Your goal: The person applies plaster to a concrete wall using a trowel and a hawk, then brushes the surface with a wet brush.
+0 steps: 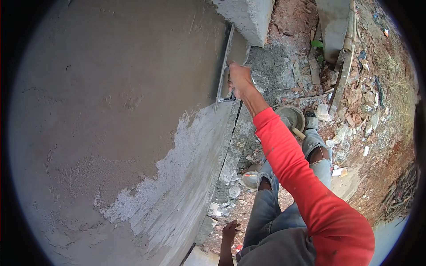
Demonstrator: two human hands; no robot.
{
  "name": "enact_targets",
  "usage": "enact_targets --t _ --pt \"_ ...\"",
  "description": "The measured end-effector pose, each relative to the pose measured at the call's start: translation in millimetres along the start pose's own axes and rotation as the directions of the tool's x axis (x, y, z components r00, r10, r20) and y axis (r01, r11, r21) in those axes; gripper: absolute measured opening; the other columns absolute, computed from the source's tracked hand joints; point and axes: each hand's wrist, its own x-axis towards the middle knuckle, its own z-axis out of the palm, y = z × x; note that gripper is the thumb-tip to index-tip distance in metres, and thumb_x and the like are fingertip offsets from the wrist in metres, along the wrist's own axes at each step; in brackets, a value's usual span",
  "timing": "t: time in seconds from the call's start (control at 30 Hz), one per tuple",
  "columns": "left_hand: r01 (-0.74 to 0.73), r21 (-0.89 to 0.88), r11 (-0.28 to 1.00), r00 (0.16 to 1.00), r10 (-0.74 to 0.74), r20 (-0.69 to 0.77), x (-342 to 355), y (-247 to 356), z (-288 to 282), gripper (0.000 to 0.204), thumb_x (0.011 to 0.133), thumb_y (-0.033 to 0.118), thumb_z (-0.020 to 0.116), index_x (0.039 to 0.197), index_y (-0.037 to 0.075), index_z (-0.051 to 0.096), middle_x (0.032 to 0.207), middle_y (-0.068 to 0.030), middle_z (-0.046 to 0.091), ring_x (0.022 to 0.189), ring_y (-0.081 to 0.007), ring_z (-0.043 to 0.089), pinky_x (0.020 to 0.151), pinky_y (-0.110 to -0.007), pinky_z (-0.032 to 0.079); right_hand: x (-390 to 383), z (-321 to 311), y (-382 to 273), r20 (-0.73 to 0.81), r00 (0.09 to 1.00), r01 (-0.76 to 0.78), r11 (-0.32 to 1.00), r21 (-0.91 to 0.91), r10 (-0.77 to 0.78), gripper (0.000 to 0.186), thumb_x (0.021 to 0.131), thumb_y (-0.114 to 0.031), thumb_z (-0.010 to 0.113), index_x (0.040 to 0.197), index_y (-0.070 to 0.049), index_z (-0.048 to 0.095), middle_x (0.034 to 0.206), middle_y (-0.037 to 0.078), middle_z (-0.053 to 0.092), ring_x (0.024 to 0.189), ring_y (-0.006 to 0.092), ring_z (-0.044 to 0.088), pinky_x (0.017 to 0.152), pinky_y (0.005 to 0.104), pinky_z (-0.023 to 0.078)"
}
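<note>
My right hand is closed around the handle of a plastering trowel, its arm in a red sleeve stretched out ahead. The long thin blade is seen nearly edge-on and lies against the wall, near its right edge. Wet grey-brown plaster covers much of this wall. A paler, rougher patch shows lower down. Low beside my body hangs my left hand, its fingers loosely apart and nothing visible in them.
By my feet sits a round pan of grey mortar with a pale tool handle across its rim. A concrete block juts out beyond the trowel. Broken rubble and a leaning plank lie to the right.
</note>
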Motion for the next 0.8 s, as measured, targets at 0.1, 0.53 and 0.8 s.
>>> enact_targets --t 0.1,0.53,0.8 --pt "-0.049 -0.030 0.998 0.998 0.050 0.026 9 -17 -9 0.041 0.099 0.029 0.067 0.130 0.004 0.063 0.109 -0.0112 0.074 0.072 -0.0153 0.067 0.063 -0.028 0.047 -34 11 -17 0.025 0.999 0.045 0.998 -0.048 -0.044 0.031 0.094 -0.027 0.060 0.074 -0.008 0.046 0.056 0.003 0.041 0.040 0.0163 0.037 0.038 0.0381 0.033" --pt "-0.195 -0.051 0.980 0.977 0.198 0.077 16 13 -28 0.037 0.100 0.031 0.062 0.126 0.004 0.066 0.104 -0.0088 0.072 0.071 -0.0151 0.062 0.065 -0.030 0.049 -201 67 -80 0.066 0.952 0.306 0.937 -0.168 -0.299 0.043 0.098 -0.027 0.056 0.065 -0.001 0.052 0.054 0.006 0.046 0.043 0.0186 0.044 0.040 0.0397 0.037" --pt "-0.247 -0.077 0.966 0.966 0.252 0.061 8 55 -35 0.035 0.101 0.028 0.061 0.127 0.007 0.066 0.105 -0.0062 0.071 0.076 -0.0143 0.062 0.069 -0.031 0.053 -326 100 -45 0.273 0.667 0.745 0.622 -0.241 -0.693 0.033 0.088 -0.017 0.060 0.064 0.006 0.059 0.064 0.028 0.057 0.060 0.0492 0.057 0.059 0.0488 0.048"
